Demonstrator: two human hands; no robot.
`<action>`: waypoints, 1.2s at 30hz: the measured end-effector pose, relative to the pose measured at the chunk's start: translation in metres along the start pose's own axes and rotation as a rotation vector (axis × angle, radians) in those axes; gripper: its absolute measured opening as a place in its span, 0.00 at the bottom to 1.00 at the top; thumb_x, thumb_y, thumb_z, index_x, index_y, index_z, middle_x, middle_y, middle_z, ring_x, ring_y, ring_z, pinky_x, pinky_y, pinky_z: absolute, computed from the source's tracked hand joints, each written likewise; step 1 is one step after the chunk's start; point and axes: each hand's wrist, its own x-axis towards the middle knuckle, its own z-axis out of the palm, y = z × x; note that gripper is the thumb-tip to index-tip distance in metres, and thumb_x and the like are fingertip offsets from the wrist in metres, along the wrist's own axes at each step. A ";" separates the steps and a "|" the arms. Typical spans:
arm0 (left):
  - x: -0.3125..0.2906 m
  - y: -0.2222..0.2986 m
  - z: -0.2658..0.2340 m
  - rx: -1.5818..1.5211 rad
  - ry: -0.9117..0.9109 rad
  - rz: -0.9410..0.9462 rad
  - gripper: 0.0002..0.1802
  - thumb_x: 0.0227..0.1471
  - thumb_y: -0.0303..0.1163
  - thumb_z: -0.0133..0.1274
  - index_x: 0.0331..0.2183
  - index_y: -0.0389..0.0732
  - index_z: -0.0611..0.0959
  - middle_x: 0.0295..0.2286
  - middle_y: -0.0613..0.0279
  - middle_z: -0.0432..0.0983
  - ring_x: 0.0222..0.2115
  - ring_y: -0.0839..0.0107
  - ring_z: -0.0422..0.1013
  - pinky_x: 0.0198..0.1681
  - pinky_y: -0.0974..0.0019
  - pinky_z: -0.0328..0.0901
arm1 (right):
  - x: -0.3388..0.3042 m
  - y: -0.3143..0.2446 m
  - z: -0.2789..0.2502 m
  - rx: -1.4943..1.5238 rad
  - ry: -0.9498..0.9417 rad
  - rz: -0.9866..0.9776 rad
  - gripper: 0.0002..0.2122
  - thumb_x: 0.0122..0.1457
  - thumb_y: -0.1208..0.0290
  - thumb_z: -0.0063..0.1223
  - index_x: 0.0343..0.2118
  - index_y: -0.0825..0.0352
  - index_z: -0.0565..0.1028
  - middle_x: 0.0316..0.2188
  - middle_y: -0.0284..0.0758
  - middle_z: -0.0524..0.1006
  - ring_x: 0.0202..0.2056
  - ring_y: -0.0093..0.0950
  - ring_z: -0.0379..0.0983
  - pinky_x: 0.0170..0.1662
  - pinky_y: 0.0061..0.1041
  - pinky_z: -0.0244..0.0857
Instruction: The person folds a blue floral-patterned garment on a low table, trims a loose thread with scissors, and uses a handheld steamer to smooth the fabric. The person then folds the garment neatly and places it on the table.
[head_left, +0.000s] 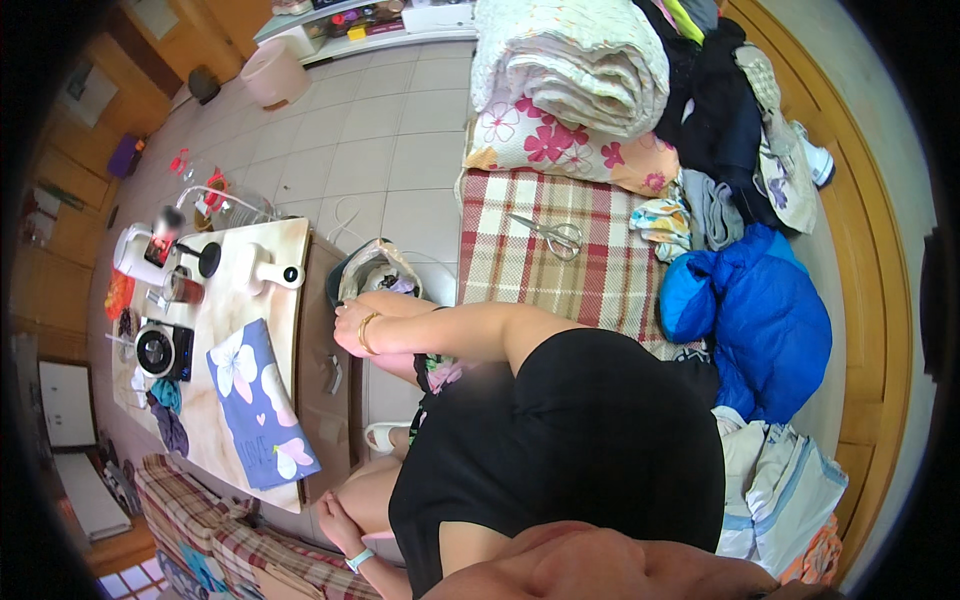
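My right hand (pixel 353 328), with a gold bracelet at the wrist, rests on my knee with its fingers lying over it and nothing held. On my other leg lies my left hand (pixel 338 522), wearing a light-coloured watch (pixel 360 560); its fingers are slightly bent and I see nothing in them. Just beyond my hands stands a marble-patterned table (pixel 222 300). A folded blue cloth (pixel 262 405) with white and pink flower shapes lies near its edge. Below the right hand's side of the table is a lined waste bin (pixel 378 268).
Scissors (pixel 550 236) lie on the plaid-covered seat (pixel 600 275) beside me. Around them are a rolled quilt (pixel 575 65), a flowered pillow (pixel 560 145) and a blue puffer jacket (pixel 765 320). The table holds a white handheld device (pixel 268 272), a glass cup (pixel 183 288) and a black round appliance (pixel 160 350).
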 end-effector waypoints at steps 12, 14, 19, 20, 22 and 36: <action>-0.083 -0.008 0.079 -0.219 0.653 0.096 0.33 0.65 0.36 0.45 0.66 0.33 0.59 0.66 0.47 0.56 0.67 0.53 0.50 0.70 0.54 0.43 | 0.003 0.016 0.010 0.032 0.106 0.064 0.09 0.52 0.64 0.52 0.25 0.60 0.83 0.29 0.38 0.82 0.36 0.37 0.79 0.44 0.35 0.73; -0.104 -0.015 0.102 -0.327 0.682 0.014 0.37 0.67 0.40 0.43 0.68 0.34 0.52 0.68 0.48 0.50 0.69 0.53 0.47 0.70 0.55 0.41 | 0.001 0.011 -0.023 0.043 -0.045 -0.067 0.11 0.54 0.61 0.53 0.29 0.62 0.83 0.36 0.38 0.83 0.43 0.38 0.76 0.48 0.41 0.70; -0.171 -0.030 0.150 -0.566 0.588 -0.115 0.38 0.68 0.47 0.38 0.68 0.34 0.51 0.66 0.43 0.55 0.65 0.52 0.56 0.65 0.59 0.52 | 0.006 0.015 -0.001 -0.017 0.040 -0.112 0.12 0.57 0.58 0.56 0.34 0.61 0.82 0.39 0.36 0.81 0.48 0.37 0.74 0.51 0.42 0.67; -0.186 -0.045 0.162 -0.538 0.551 -0.164 0.35 0.68 0.45 0.38 0.66 0.33 0.55 0.64 0.42 0.58 0.64 0.51 0.57 0.65 0.58 0.53 | 0.009 0.017 0.005 -0.020 0.070 -0.128 0.12 0.56 0.58 0.57 0.34 0.61 0.82 0.39 0.36 0.81 0.47 0.37 0.74 0.51 0.42 0.68; -0.211 -0.074 0.186 -0.503 0.474 -0.268 0.30 0.68 0.41 0.38 0.63 0.32 0.64 0.60 0.40 0.64 0.62 0.48 0.60 0.65 0.56 0.54 | 0.009 0.011 -0.005 -0.062 0.024 -0.149 0.11 0.55 0.59 0.59 0.33 0.60 0.82 0.37 0.36 0.81 0.44 0.38 0.76 0.49 0.41 0.69; -0.225 -0.078 0.191 0.094 0.280 -0.318 0.17 0.52 0.33 0.49 0.44 0.39 0.81 0.44 0.56 0.77 0.52 0.58 0.69 0.60 0.54 0.59 | 0.071 -0.026 -0.038 0.153 -0.531 -0.863 0.08 0.52 0.70 0.61 0.33 0.66 0.82 0.35 0.41 0.82 0.40 0.43 0.76 0.46 0.40 0.70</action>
